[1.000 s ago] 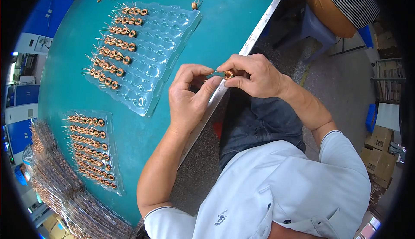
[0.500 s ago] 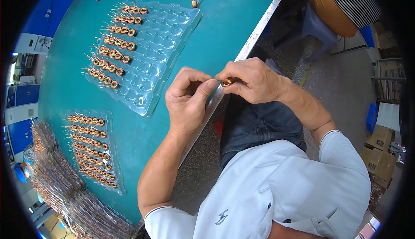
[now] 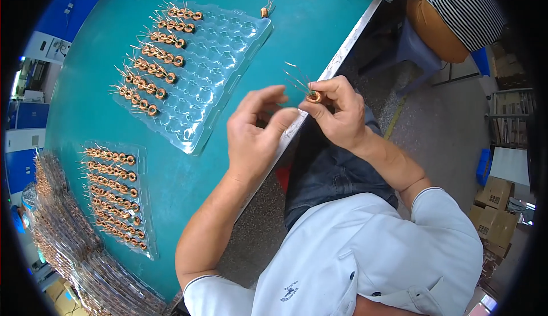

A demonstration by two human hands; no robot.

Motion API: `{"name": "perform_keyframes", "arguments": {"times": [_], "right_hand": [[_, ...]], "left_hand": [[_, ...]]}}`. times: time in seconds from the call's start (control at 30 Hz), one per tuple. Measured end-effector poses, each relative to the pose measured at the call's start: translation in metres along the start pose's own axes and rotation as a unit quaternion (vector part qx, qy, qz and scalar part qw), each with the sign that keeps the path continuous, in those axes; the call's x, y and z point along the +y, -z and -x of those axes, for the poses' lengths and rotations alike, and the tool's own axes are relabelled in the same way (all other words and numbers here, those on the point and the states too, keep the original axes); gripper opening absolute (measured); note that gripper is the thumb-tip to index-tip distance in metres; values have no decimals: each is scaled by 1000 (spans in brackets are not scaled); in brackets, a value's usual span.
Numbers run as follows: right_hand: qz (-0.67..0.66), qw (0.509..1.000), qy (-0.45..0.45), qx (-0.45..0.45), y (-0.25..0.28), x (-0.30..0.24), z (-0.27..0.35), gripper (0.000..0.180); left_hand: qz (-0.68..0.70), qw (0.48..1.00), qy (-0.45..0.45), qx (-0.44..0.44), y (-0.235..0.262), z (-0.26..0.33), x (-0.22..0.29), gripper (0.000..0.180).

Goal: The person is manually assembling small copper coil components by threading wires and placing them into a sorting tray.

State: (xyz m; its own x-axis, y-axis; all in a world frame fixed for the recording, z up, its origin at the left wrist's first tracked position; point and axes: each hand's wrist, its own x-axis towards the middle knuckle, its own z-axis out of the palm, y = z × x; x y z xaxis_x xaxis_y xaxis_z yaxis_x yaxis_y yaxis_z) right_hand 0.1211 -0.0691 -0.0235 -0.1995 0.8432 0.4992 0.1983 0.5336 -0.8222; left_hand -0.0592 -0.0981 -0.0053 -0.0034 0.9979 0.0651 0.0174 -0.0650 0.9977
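On the teal table (image 3: 319, 25) lies a clear blister tray (image 3: 222, 65). At its near edge, your right hand (image 3: 337, 113) pinches a copper coil (image 3: 314, 96), leads pointing up-left; your left hand (image 3: 254, 136) hovers loosely curled, empty.

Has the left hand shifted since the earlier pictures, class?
Yes. The left hand has drawn back from the copper coil, its fingers spread, judged against the table edge.
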Motion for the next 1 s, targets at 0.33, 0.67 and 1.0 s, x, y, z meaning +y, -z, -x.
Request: {"name": "perform_keyframes", "arguments": {"times": [0.33, 0.67, 1.0], "right_hand": [[34, 993, 54, -103, 1, -21, -15, 30], [-226, 922, -181, -258, 25, -17, -59, 25], [-317, 932, -108, -140, 2, -1, -39, 15]], "left_hand": [[140, 989, -38, -28, -1, -3, -16, 26], [88, 990, 9, -112, 8, -2, -10, 20], [49, 985, 31, -162, 17, -5, -4, 18]]}}
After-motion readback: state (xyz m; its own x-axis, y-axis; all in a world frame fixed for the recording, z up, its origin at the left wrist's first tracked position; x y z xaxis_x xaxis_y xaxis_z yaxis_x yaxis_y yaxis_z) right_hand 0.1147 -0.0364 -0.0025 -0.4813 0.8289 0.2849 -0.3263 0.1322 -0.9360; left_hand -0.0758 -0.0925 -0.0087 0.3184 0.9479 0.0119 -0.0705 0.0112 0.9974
